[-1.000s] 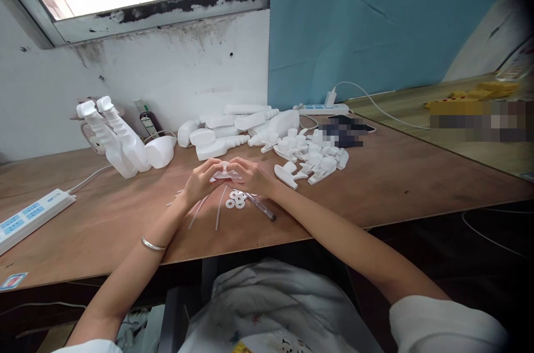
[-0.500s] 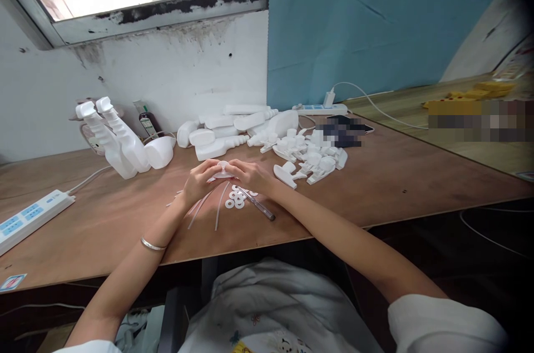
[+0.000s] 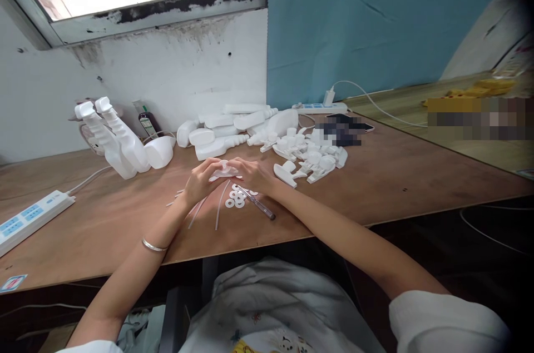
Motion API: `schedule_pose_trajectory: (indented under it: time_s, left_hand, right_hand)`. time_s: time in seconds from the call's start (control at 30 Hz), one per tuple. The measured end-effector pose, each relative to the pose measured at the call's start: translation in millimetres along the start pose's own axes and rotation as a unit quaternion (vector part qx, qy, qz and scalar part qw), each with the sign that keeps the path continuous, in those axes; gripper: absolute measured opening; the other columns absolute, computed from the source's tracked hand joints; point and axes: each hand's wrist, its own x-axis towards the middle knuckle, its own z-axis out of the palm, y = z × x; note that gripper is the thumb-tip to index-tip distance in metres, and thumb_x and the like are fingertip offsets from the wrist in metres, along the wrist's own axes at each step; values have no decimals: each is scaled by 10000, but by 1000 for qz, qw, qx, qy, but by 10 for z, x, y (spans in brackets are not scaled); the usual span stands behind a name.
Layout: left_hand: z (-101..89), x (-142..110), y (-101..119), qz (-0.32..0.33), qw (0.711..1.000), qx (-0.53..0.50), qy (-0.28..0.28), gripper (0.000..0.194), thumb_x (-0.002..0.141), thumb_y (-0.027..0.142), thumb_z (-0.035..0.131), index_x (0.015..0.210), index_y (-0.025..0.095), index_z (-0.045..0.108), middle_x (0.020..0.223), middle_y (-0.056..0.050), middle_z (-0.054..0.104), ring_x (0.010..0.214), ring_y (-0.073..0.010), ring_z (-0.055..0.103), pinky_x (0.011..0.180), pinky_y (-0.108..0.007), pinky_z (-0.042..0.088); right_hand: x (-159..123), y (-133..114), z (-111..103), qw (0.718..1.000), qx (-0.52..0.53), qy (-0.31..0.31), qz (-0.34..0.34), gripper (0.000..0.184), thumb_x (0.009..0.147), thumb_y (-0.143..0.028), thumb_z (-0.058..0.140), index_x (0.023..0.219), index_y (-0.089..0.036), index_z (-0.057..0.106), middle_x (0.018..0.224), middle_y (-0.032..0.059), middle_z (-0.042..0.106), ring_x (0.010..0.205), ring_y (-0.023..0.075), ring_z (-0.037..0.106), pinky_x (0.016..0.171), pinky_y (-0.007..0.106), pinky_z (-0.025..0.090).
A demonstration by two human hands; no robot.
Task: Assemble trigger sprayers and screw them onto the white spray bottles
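Between both hands, just above the table, is a white plastic spray head (image 3: 224, 169). My left hand (image 3: 201, 179) grips its left side with bent fingers, and my right hand (image 3: 250, 175) closes on its right side. The fingers cover part of it. Beneath the hands lie several white ring washers (image 3: 238, 197), and a screwdriver with a clear handle (image 3: 262, 208) rests beside them. Thin clear tubes (image 3: 217, 214) lie near my left wrist. To the right is a pile of white spray heads (image 3: 312, 158).
White spray bottles (image 3: 221, 144) lie against the wall, and others with heads (image 3: 120, 139) stand tilted at left by a dark bottle (image 3: 149, 122). A power strip (image 3: 35, 219) sits at the left edge, another power strip (image 3: 321, 109) at the back. The table's front edge (image 3: 267, 243) runs below my forearms.
The spray head has turned slightly in my hands, and my fingertips have shifted so that more of its middle shows. The things on the table have not moved.
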Motion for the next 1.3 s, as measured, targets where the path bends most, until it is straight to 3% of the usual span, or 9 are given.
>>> schedule_pose_trajectory:
  time_s: [0.27,0.7,0.8,0.9,0.97,1.03,1.17,1.3]
  left_hand:
    - [38,-28,-22,-25,999,-5,-23,234,785,296,586,971,191,491,906,-54,592,805,-137,585,700,-236,480]
    - [53,-47,-39,-85,992,16,-95,242,781,373,571,919,191,491,914,-38,594,736,-128,586,626,-211,443]
    - [76,-59,-57,-145,985,13,-90,441,731,410,609,1069,200,419,969,-47,589,777,-147,592,618,-227,442]
    - [72,-44,-75,-222,973,9,-64,609,671,415,647,1143,175,345,1008,-74,567,788,-159,579,600,-244,436]
    - [55,-28,-89,-252,963,17,-95,445,693,409,615,1022,163,444,920,-60,574,720,-150,557,585,-250,420]
    - [40,-22,-103,-250,953,22,-171,278,724,425,570,817,167,530,778,-35,575,666,-148,531,589,-258,403]
    - [41,-36,-122,-216,925,14,-313,323,700,495,570,618,183,584,660,-28,587,659,-169,532,604,-268,382]
    - [31,-39,-115,-230,914,-13,-335,275,706,455,576,626,197,628,689,-23,635,688,-174,556,611,-259,380]
  right_hand:
    - [-23,-11,34,999,21,-8,40,417,875,-255,408,1267,-166,295,1115,104,593,925,169,621,708,278,521]
    - [-3,-63,7,994,41,-67,81,427,835,-237,470,1234,-150,346,1137,112,582,929,182,614,652,267,508]
    - [16,-48,-17,990,29,-68,120,431,824,-230,481,1224,-152,342,1107,107,590,893,192,619,621,268,496]
    - [14,25,-28,978,-5,-48,205,461,812,-239,496,1230,-158,319,1061,107,593,862,206,617,587,270,479]
    - [5,87,-31,966,-26,-41,254,480,798,-233,510,1228,-161,309,1042,104,591,854,215,613,569,272,467]
    - [-3,136,-34,955,-43,-48,288,490,784,-223,520,1220,-158,306,1028,99,593,836,225,613,561,279,459]
    - [-5,160,-33,944,-60,-68,316,480,776,-218,519,1205,-152,316,1026,105,598,825,238,616,565,284,450]
    - [-4,143,-27,945,-68,-69,313,468,772,-220,522,1195,-162,330,1027,101,607,810,239,621,559,278,444]
